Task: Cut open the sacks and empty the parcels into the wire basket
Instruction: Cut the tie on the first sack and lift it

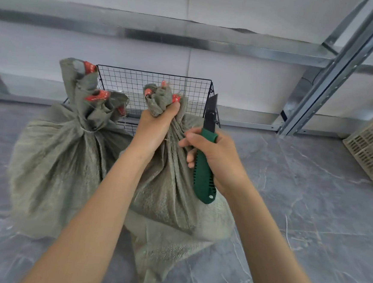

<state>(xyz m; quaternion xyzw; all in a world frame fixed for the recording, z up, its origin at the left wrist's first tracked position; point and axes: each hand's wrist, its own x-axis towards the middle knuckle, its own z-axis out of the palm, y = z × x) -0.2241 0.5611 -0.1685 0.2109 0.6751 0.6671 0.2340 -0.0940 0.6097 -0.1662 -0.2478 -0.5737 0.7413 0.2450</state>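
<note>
Head view: my left hand (155, 127) clenches the sack (168, 184) by its neck, holding it taut so my right hand (221, 159), wrapped round the knife (203, 171), can cut; wire basket (154, 83) stands just behind.

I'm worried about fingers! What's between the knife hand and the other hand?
In the head view, only gathered cloth of the held sack lies between the left hand and the right hand, which grips the knife; its blade points up.

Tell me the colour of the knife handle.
Green, on the knife handle in the right hand; head view.
</note>
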